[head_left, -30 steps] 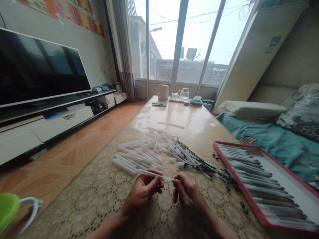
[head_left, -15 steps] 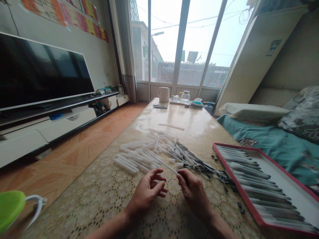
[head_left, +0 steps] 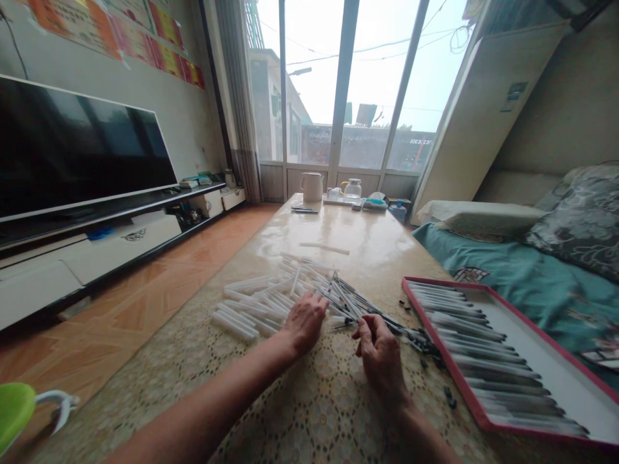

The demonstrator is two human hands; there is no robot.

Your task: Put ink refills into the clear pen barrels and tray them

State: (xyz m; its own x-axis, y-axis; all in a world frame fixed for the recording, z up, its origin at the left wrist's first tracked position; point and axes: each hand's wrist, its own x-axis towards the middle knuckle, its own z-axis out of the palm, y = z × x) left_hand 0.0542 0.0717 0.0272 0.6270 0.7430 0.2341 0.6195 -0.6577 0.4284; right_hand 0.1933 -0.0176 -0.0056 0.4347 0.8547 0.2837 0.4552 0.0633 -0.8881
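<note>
My right hand (head_left: 380, 351) is closed in a pinch on a thin pen refill, which slants up and left from the fingertips. My left hand (head_left: 305, 323) lies at the near right edge of a pile of clear white pen barrels (head_left: 261, 303); its fingers are curled down with the tips hidden, so what they hold cannot be made out. Beyond my right hand, dark-tipped pen refills (head_left: 360, 298) lie in a loose heap. Small black pen caps (head_left: 425, 341) are scattered to the right of that hand. A red-edged box (head_left: 546, 351) holds a row of capped pens (head_left: 488, 351).
The long table has a patterned cover (head_left: 271, 399). At its far end stand a beige pitcher (head_left: 312, 187), a glass jug (head_left: 353, 189) and a tissue pack (head_left: 375, 202). A sofa (head_left: 483, 248) runs along the right, and a green stool (head_left: 14, 412) stands lower left.
My left hand has moved forward and right to the edge of the barrel pile, its fingers now curled downward. My right hand has shifted slightly forward, still pinching the refill. The view has tilted a little.
</note>
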